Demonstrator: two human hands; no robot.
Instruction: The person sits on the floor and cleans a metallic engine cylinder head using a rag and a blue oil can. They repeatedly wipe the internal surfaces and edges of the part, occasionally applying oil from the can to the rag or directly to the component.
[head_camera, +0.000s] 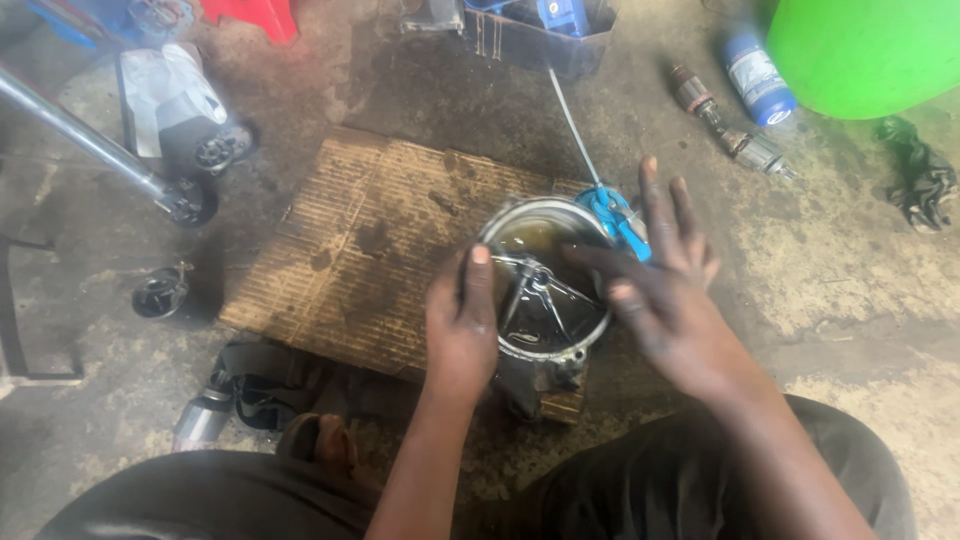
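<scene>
A round metal housing (545, 275) with an open, oily bowl and thin metal arms inside stands on a stained sheet of cardboard (370, 240) on the floor. My left hand (462, 320) grips its left rim, thumb laid over the edge. My right hand (665, 285) hovers over its right side with fingers spread, fingertips close to the rim; whether they touch it is unclear. A blue-handled tool (615, 215) with a long thin shaft lies just behind the housing, partly under my right fingers.
A green plastic tub (865, 50) sits far right, with a blue-capped can (757, 78), a motor armature (730, 125) and a dark rag (920, 180) near it. A dark tray (535, 35) lies at the back. A wheeled stand (180, 195) is at left. Sandals (270, 385) rest by my knee.
</scene>
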